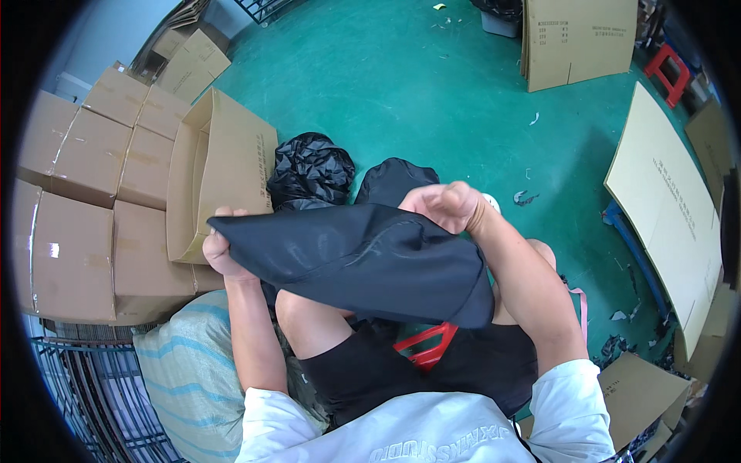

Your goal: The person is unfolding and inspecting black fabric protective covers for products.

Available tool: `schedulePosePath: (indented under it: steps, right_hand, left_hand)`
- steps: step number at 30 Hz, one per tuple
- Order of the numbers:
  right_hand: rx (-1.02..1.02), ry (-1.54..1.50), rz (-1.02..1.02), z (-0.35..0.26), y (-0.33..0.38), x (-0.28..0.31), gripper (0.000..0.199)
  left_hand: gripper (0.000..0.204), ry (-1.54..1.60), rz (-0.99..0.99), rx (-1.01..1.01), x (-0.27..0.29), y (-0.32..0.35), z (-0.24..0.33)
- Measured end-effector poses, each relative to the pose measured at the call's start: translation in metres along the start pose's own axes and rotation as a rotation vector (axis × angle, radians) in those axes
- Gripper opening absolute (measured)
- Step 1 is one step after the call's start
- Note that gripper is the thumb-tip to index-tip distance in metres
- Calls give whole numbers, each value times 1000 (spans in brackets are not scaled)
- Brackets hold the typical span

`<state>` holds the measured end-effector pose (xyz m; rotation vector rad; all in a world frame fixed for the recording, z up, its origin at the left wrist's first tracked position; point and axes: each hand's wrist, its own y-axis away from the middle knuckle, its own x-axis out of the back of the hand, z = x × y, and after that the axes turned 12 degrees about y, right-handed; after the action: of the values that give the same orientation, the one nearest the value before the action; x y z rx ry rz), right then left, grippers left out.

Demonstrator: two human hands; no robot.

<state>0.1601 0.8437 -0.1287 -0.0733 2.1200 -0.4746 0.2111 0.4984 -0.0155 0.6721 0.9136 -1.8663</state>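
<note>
A smooth black fabric piece [347,251], seamed like a cover, is stretched across above my lap. My left hand [224,247] is closed on its pointed left end, thumb toward me. At its upper edge, right of the middle, my right hand [444,207] has its fingers curled onto the fabric; part of them is hidden. The right end of the piece hangs loosely over my thigh. Beyond it on the floor lies another black fabric item [397,179], beside a crumpled black plastic bag [312,170].
Stacked cartons [96,166] and an open carton [239,170] stand at the left. A striped woven sack [189,370] lies near my left arm. Flat cardboard [664,208] leans at the right. A red stool [428,347] shows between my thighs. Scraps litter the green floor [386,77].
</note>
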Motion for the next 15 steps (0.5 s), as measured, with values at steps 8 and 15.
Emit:
schedulePosePath:
  steps: [8,15]
  right_hand:
    - [-25,421,65,32,-6,-10,91]
    - [39,547,467,-22,41,-21,109]
  left_hand:
    - [9,112,-127,3,-2,2,-9]
    - [34,24,362,-80,28,21,-1]
